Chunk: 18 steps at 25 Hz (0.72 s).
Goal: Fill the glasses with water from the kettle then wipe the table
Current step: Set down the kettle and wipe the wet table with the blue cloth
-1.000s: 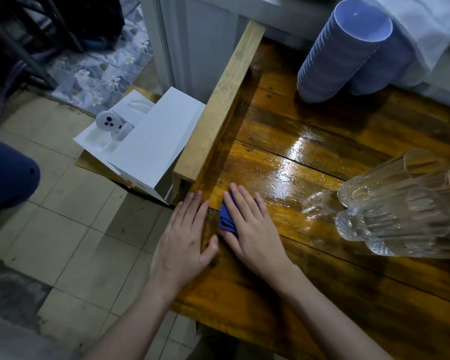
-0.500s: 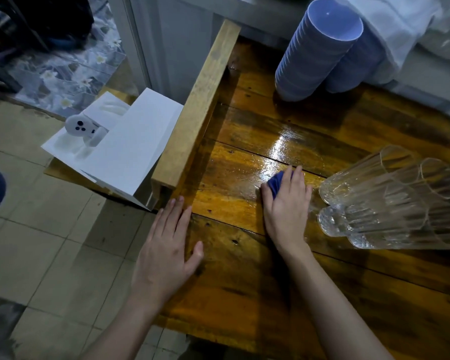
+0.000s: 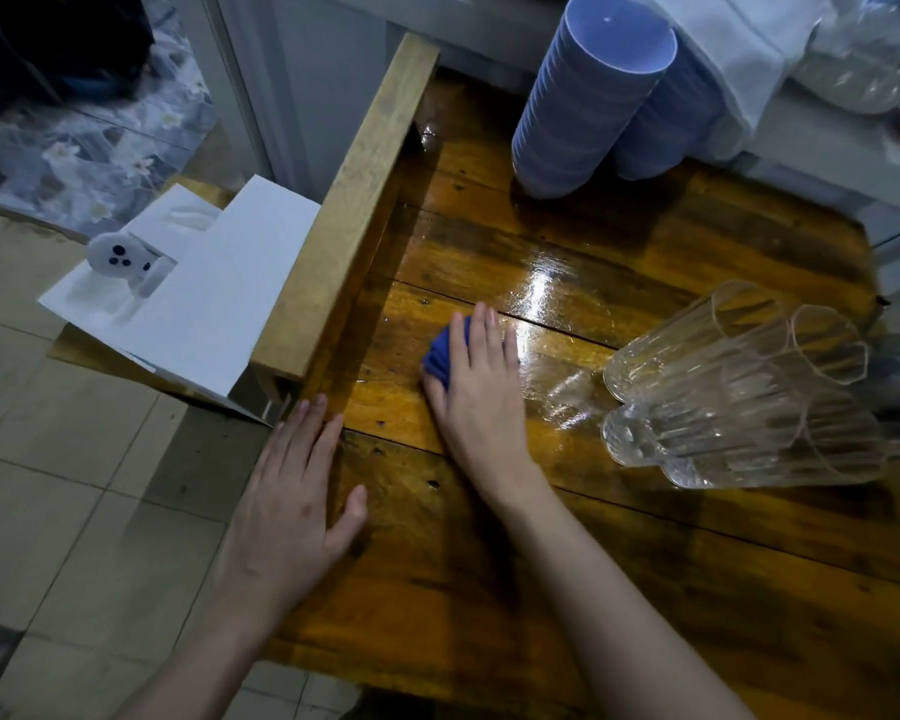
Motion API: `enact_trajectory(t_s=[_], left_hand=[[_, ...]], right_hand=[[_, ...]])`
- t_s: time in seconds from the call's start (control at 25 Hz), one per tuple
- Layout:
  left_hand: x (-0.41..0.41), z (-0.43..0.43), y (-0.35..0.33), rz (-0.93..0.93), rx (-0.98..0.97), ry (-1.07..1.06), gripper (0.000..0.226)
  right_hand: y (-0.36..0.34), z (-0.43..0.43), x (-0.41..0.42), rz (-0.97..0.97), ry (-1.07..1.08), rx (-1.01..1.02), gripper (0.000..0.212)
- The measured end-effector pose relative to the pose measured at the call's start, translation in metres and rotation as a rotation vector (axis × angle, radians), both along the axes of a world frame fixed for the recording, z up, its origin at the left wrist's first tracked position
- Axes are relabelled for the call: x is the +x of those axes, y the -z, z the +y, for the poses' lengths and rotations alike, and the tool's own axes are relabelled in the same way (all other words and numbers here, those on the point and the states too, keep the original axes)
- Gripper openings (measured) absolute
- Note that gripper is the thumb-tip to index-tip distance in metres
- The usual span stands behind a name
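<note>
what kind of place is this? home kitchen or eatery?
Probably a small eatery's service counter: two tall stacks of blue bowls and clear ribbed glasses grouped on a wet plank table. Can't be certain.

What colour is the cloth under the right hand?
Dark blue. The cloth shows at the fingers of the right hand in the head view.
</note>
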<state>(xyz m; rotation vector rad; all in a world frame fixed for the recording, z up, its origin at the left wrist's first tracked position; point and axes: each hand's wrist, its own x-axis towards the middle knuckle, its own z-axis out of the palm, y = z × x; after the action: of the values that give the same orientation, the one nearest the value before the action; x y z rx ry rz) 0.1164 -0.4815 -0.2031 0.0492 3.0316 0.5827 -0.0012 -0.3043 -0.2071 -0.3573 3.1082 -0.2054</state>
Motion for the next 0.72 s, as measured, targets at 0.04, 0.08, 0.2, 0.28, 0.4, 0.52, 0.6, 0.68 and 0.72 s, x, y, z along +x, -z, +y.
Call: enact_trajectory(t_s=[0.04,0.08,0.2,0.28,0.4,0.52,0.6,0.68,0.72], left_hand=[[0.000,0.000,-0.001,-0.004,0.000,0.001,0.071],[0.001,0.001,-0.001,-0.011,0.000,0.002,0.071],[0.002,0.000,-0.001,-0.021,0.001,-0.005,0.072],[0.001,-0.001,-0.001,-0.028,0.005,-0.003,0.072],[0.001,0.000,-0.002,-0.031,0.019,-0.005,0.071],[0.002,0.000,-0.004,-0.008,0.028,-0.025,0.069],[0.002,0.001,-0.004,0.009,0.022,-0.023,0.069],[0.002,0.000,-0.004,0.014,0.007,-0.019,0.068],[0.002,0.000,-0.004,0.014,0.005,-0.019,0.068]], right_hand=[[0.000,0.003,0.012,0.012,0.012,0.025,0.071],[0.001,0.011,0.022,0.017,0.048,0.037,0.071],[0.007,0.036,0.033,0.024,0.155,-0.014,0.073],[0.009,0.046,0.019,0.013,0.209,-0.053,0.069],[0.008,0.054,-0.021,-0.016,0.361,-0.071,0.063],[0.011,0.051,-0.045,-0.006,0.494,-0.063,0.066],[0.012,0.046,-0.050,-0.001,0.492,-0.065,0.066],[0.008,0.033,-0.053,-0.005,0.402,-0.086,0.064],[0.006,0.022,-0.053,0.004,0.329,-0.095,0.063]])
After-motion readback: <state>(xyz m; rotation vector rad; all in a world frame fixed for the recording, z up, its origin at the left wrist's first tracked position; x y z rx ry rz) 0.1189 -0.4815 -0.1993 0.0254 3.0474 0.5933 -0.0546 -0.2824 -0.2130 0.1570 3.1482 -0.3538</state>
